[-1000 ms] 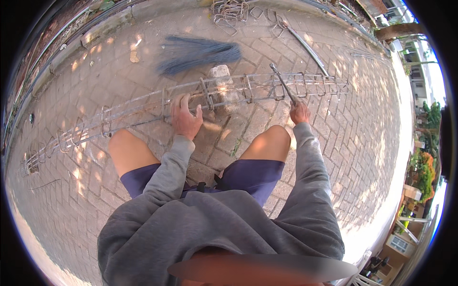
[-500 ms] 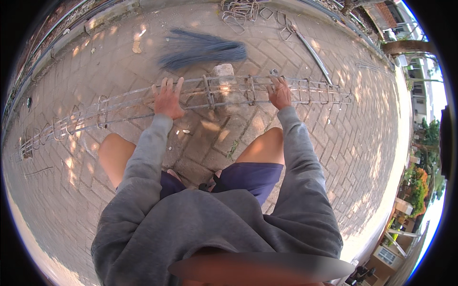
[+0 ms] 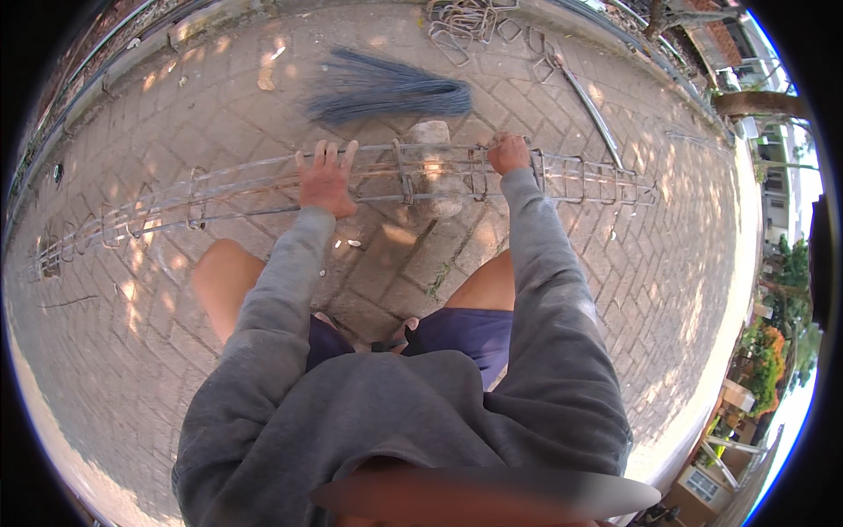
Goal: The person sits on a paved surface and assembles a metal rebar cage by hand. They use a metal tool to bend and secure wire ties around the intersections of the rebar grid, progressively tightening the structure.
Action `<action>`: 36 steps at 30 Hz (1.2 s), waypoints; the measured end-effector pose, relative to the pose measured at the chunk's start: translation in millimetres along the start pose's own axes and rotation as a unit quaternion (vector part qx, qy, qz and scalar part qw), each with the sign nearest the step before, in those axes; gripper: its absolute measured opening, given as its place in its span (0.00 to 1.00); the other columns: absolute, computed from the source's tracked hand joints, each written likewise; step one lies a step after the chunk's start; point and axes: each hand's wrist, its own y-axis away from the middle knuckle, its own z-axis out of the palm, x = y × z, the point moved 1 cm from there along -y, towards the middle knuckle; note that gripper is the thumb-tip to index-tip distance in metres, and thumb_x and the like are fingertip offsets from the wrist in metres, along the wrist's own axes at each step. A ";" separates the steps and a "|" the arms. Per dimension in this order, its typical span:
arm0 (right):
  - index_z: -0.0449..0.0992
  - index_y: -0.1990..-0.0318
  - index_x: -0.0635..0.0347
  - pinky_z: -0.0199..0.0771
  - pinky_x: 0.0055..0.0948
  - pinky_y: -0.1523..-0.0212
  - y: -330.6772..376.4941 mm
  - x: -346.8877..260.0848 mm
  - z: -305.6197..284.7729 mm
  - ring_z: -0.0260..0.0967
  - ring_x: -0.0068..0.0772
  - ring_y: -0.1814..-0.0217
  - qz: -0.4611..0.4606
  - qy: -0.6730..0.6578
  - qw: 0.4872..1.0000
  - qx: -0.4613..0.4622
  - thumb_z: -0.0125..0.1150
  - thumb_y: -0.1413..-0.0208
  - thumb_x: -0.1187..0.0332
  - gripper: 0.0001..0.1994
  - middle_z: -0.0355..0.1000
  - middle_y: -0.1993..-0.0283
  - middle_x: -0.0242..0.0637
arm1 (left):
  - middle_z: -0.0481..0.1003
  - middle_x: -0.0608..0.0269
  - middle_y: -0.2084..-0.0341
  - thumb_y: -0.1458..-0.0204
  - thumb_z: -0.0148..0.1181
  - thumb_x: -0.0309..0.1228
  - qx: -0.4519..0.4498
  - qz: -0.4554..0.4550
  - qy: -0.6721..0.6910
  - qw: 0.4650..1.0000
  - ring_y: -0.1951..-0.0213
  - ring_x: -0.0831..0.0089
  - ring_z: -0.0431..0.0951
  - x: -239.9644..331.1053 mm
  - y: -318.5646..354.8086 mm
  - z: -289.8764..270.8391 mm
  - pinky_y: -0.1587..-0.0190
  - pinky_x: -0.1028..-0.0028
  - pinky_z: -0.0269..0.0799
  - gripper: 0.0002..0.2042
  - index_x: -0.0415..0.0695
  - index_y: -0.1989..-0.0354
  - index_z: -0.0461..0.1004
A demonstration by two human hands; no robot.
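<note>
A long, narrow rebar cage (image 3: 378, 174) of rusty bars and square stirrups lies crosswise in front of me. My left hand (image 3: 327, 183) rests across its bars, fingers spread toward the far bar and thumb near the closer one. Further right, my right hand (image 3: 509, 155) is closed around the far side of the cage beside a stirrup (image 3: 537, 169). Its fingertips are hidden, so whether it grips a bar or a stirrup cannot be made out. Between my hands, a pale stone block (image 3: 431, 133) sits under the cage.
A bundle of grey-blue tie wire (image 3: 395, 92) lies on the brick paving (image 3: 369, 263) beyond the cage. Loose bent stirrups (image 3: 465, 22) are heaped at the far side, near a metal bar (image 3: 590, 107). A kerb (image 3: 176, 39) runs along the back left.
My right hand has gone from spread fingers to closed on the cage, shifting slightly left. The left hand stays spread on the bars. The whole view has shifted a little.
</note>
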 end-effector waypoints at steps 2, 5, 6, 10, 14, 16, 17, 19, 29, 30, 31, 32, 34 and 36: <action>0.82 0.64 0.66 0.75 0.47 0.59 -0.3 -2.1 -0.9 0.80 0.55 0.59 -0.077 0.074 0.994 -0.019 0.62 0.44 0.65 0.11 0.81 0.66 0.53 | 0.56 0.58 0.28 0.64 0.73 0.43 -0.010 -0.004 -0.011 1.000 0.23 0.56 0.48 0.4 -0.4 -2.2 0.25 0.35 0.42 0.59 0.62 0.20 0.45; 0.81 0.64 0.67 0.73 0.39 0.63 -13.8 -6.7 -10.5 0.77 0.40 0.66 -0.098 -0.133 0.959 -0.231 0.63 0.44 0.66 0.11 0.78 0.71 0.43 | 0.55 0.58 0.27 0.63 0.74 0.45 -0.015 -0.009 -0.020 1.000 0.22 0.56 0.48 0.5 -1.1 -2.5 0.25 0.35 0.41 0.59 0.62 0.19 0.44; 0.81 0.64 0.67 0.72 0.36 0.65 -18.5 -9.6 -16.7 0.75 0.34 0.68 -0.083 -0.250 0.910 -0.321 0.64 0.44 0.66 0.11 0.76 0.73 0.39 | 0.55 0.58 0.27 0.63 0.74 0.46 -0.017 -0.007 -0.016 1.000 0.22 0.56 0.48 0.5 -1.3 -1.6 0.24 0.35 0.41 0.59 0.62 0.19 0.44; 0.81 0.61 0.67 0.63 0.26 0.76 -37.1 -34.3 -61.1 0.63 0.19 0.76 -0.044 -0.330 0.943 -0.020 0.65 0.39 0.67 0.10 0.70 0.75 0.29 | 0.57 0.55 0.29 0.66 0.73 0.45 0.003 0.007 -0.007 1.000 0.23 0.55 0.49 -1.5 -0.5 1.9 0.26 0.34 0.43 0.60 0.61 0.20 0.45; 0.82 0.62 0.67 0.53 0.22 0.82 -4.1 -39.1 -116.8 0.58 0.14 0.81 0.102 -0.591 0.795 -0.090 0.64 0.35 0.66 0.10 0.69 0.75 0.27 | 0.55 0.55 0.27 0.66 0.77 0.51 -0.008 0.001 -0.023 1.000 0.23 0.54 0.48 -1.9 -1.7 2.6 0.26 0.33 0.42 0.62 0.61 0.20 0.44; 0.82 0.62 0.66 0.50 0.20 0.83 4.7 -37.6 -130.1 0.56 0.12 0.82 0.090 -0.613 0.783 -0.057 0.62 0.34 0.67 0.10 0.68 0.76 0.27 | 0.54 0.55 0.26 0.67 0.78 0.54 -0.014 0.003 -0.004 1.000 0.22 0.53 0.47 -1.3 -1.9 0.7 0.26 0.33 0.41 0.64 0.60 0.20 0.44; 0.82 0.62 0.66 0.51 0.19 0.83 6.5 -33.5 -131.9 0.57 0.13 0.81 0.086 -0.611 0.786 -0.036 0.62 0.33 0.67 0.11 0.68 0.75 0.27 | 0.54 0.55 0.26 0.68 0.79 0.55 -0.014 0.008 0.012 1.000 0.22 0.53 0.46 -1.3 -1.8 -0.7 0.26 0.33 0.40 0.64 0.60 0.20 0.44; 0.81 0.61 0.66 0.52 0.18 0.83 6.6 -16.9 -128.6 0.58 0.12 0.81 0.114 -0.615 0.780 0.019 0.60 0.31 0.67 0.10 0.69 0.74 0.27 | 0.53 0.56 0.25 0.69 0.80 0.56 -0.018 0.010 0.033 0.999 0.22 0.53 0.45 -3.2 -0.1 -3.5 0.25 0.33 0.37 0.65 0.60 0.20 0.44; 0.70 0.51 0.68 0.52 0.17 0.83 30.9 32.0 -133.9 0.51 0.13 0.80 0.172 -0.835 0.522 -0.018 0.49 0.27 0.72 0.07 0.65 0.70 0.27 | 0.58 0.54 0.29 0.67 0.79 0.53 0.182 0.129 0.265 0.938 0.24 0.49 0.49 37.5 4.6 -37.3 0.24 0.41 0.41 0.58 0.53 0.23 0.56; 0.70 0.52 0.68 0.52 0.17 0.83 36.6 17.9 -139.2 0.51 0.13 0.79 0.161 -0.840 0.517 -0.024 0.49 0.27 0.72 0.07 0.65 0.69 0.28 | 0.59 0.53 0.30 0.67 0.80 0.51 0.199 0.183 0.324 0.907 0.24 0.48 0.51 62.3 6.3 -42.9 0.25 0.43 0.43 0.57 0.51 0.24 0.57; 0.69 0.51 0.68 0.52 0.17 0.83 40.3 1.2 -144.6 0.51 0.14 0.78 0.162 -0.854 0.493 -0.041 0.48 0.27 0.73 0.07 0.65 0.69 0.29 | 0.59 0.51 0.29 0.65 0.79 0.48 0.200 0.214 0.327 0.899 0.25 0.49 0.53 88.2 8.0 -48.9 0.26 0.47 0.49 0.55 0.49 0.24 0.58; 0.69 0.51 0.69 0.52 0.17 0.82 42.6 -16.5 -150.4 0.52 0.14 0.78 0.160 -0.867 0.468 -0.057 0.48 0.27 0.73 0.07 0.65 0.69 0.29 | 0.59 0.49 0.29 0.63 0.79 0.45 0.226 0.254 0.332 0.880 0.26 0.50 0.56 114.8 9.0 -56.2 0.28 0.51 0.55 0.53 0.47 0.25 0.59; 0.69 0.51 0.69 0.53 0.17 0.82 45.6 -47.9 -164.1 0.53 0.15 0.76 0.157 -0.888 0.426 -0.072 0.47 0.27 0.74 0.07 0.66 0.68 0.31 | 0.67 0.44 0.35 0.56 0.76 0.41 0.215 0.286 0.411 0.839 0.34 0.50 0.69 158.3 4.5 -70.4 0.35 0.54 0.68 0.45 0.43 0.28 0.63; 0.68 0.50 0.70 0.55 0.17 0.81 48.6 -70.1 -177.5 0.54 0.15 0.75 0.156 -0.908 0.383 -0.073 0.46 0.27 0.75 0.07 0.66 0.67 0.32 | 0.73 0.45 0.41 0.52 0.73 0.38 0.173 0.264 0.407 0.857 0.41 0.51 0.75 178.8 -2.3 -81.0 0.41 0.58 0.73 0.40 0.42 0.30 0.64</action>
